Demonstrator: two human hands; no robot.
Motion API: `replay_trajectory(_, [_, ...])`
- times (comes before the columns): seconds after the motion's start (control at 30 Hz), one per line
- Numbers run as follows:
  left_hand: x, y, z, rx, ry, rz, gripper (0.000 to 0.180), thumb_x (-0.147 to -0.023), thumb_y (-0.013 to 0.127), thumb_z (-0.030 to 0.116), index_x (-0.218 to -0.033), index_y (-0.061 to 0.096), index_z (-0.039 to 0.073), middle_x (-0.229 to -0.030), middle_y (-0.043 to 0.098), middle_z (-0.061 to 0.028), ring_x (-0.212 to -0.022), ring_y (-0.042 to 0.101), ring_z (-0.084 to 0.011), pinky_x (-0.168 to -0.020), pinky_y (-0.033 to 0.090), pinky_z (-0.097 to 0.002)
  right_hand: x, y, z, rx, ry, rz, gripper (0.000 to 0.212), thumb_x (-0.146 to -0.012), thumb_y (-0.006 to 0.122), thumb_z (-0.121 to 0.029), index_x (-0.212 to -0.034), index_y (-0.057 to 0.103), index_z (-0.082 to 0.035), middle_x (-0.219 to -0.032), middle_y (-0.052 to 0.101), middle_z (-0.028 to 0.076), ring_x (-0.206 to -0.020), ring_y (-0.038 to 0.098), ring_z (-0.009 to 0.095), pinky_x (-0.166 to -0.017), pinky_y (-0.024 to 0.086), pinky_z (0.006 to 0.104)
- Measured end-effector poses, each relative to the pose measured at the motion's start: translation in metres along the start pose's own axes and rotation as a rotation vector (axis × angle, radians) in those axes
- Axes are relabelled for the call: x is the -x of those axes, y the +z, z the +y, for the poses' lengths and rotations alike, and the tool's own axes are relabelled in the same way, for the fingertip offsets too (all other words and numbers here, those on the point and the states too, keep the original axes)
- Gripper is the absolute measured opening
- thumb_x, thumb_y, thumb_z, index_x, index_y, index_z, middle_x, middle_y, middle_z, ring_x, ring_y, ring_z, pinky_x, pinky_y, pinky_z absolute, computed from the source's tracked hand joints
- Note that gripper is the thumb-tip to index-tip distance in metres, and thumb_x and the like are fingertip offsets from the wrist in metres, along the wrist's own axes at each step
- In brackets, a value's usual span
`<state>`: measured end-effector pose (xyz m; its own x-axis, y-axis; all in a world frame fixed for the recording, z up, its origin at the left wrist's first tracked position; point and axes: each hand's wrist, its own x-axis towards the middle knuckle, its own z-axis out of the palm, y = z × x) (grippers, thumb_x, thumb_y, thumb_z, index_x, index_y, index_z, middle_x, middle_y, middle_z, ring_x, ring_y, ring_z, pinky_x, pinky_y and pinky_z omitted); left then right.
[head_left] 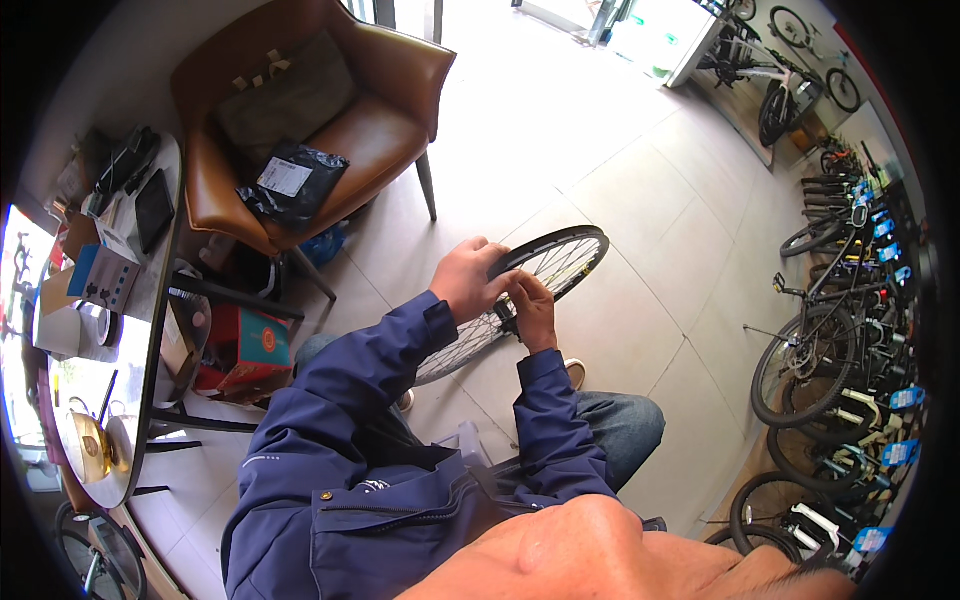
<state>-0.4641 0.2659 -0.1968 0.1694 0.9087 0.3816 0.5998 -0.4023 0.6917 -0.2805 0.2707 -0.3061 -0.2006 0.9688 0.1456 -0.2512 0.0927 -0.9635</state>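
I look down on a pale tiled floor [690, 250] beneath the wearer [275, 500], with a brown armchair [385, 130] ahead to the left. In front of the wearer I have a bicycle wheel [503, 314], tilted, its long visible axis slanting from near left to far right. My left hand [467, 282] is closed on its rim; my right hand's [535, 312] fingertips bunch beside it, but I can't tell whether they pinch anything.

The left arm [340, 370] reaches forward and to the right. The right arm [562, 415] reaches forward too. The left hand [466, 281] and right hand [536, 315] are close together, with fingers [528, 286] curled.
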Motion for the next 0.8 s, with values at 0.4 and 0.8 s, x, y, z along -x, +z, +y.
replay_trajectory(0.4, [0.003, 0.002, 0.006, -0.027, -0.076, -0.032, 0.040, -0.095, 0.078, 0.033, -0.118, 0.072, 0.001, -0.104, 0.072, -0.0219, -0.096, 0.072, -0.0421, -0.085, 0.057, -0.0466, 0.000, 0.023, 0.010, -0.043, -0.071, 0.349, 0.021, -0.108, 0.071, -0.017, -0.120, 0.071, 0.000, -0.106, 0.074, 0.004, -0.093, 0.068, 0.010, -0.085, 0.056, 0.0260])
replay_trajectory(0.8, [0.002, 0.002, 0.002, -0.046, -0.131, -0.003, 0.037, -0.095, 0.078, 0.032, -0.113, 0.071, 0.000, -0.105, 0.072, -0.0226, -0.098, 0.071, -0.0431, -0.086, 0.057, -0.0477, 0.014, 0.050, -0.016, 0.458, -0.329, 0.422, 0.031, -0.107, 0.072, -0.020, -0.128, 0.071, 0.003, -0.114, 0.076, 0.010, -0.096, 0.071, 0.015, -0.084, 0.059, 0.0300])
